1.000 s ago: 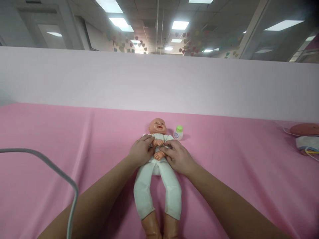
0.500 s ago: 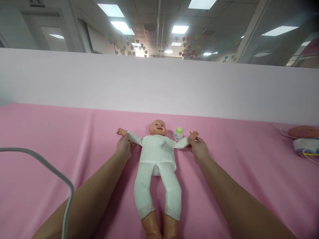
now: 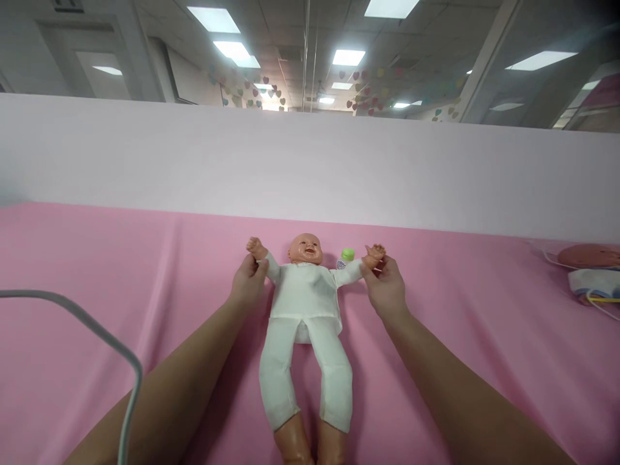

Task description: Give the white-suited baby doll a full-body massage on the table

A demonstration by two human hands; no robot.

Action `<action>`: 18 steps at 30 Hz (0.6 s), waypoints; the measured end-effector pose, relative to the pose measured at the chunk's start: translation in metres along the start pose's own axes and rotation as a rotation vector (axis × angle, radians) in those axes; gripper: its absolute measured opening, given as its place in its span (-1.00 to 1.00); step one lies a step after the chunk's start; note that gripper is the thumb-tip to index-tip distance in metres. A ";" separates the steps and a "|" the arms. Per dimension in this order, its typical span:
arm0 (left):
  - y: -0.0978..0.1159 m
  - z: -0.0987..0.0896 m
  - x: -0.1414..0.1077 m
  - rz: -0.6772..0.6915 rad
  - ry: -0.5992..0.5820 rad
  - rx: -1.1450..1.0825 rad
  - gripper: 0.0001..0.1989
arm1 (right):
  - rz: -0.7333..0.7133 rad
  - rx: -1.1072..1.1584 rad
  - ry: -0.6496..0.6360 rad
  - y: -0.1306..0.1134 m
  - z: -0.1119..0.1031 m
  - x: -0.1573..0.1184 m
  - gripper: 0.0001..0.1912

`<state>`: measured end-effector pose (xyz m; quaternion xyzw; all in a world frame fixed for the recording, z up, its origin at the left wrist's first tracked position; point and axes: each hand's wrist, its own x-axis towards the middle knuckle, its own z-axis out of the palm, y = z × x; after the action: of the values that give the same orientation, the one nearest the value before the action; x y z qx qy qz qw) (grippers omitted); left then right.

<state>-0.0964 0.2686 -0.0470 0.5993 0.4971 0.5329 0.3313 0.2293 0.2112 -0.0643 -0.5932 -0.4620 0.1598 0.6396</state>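
A baby doll (image 3: 305, 294) in a white top and white trousers lies on its back on a pink sheet (image 3: 203, 258), its head away from me. My left hand (image 3: 248, 279) pinches the doll's wrist and sleeve end on the left side. On the right side, my right hand (image 3: 386, 284) has its fingers closed round the doll's other wrist. Both doll arms are spread out and bent slightly upward. Beside the doll's head stands a small bottle with a green cap (image 3: 347, 254), partly hidden by the doll's sleeve.
A grey cable (image 3: 97, 323) curves over the left foreground. A white panel (image 3: 310, 168) rises behind the pink sheet. At the far right lie a brownish rounded object (image 3: 588, 256) and a white cloth-like item (image 3: 593, 281) with thin cords.
The doll's left-side arm has swung up and inward with my left hand. Its other arm has risen slightly with my right hand and now covers part of the bottle.
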 end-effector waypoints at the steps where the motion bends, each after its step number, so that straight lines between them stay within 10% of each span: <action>1: 0.004 0.000 -0.004 0.080 -0.052 0.121 -0.73 | -0.037 0.000 -0.064 -0.010 0.003 -0.008 -0.43; 8: 0.023 0.002 -0.018 0.553 -0.418 0.656 -0.56 | -0.538 -0.293 -0.470 -0.048 0.016 -0.048 -0.67; 18: 0.026 0.002 -0.021 0.456 -0.440 0.399 -0.60 | -0.680 -0.504 -0.633 -0.050 0.022 -0.054 -0.56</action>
<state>-0.0869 0.2419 -0.0301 0.8476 0.3620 0.3438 0.1797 0.1668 0.1714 -0.0439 -0.4681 -0.8229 -0.0013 0.3219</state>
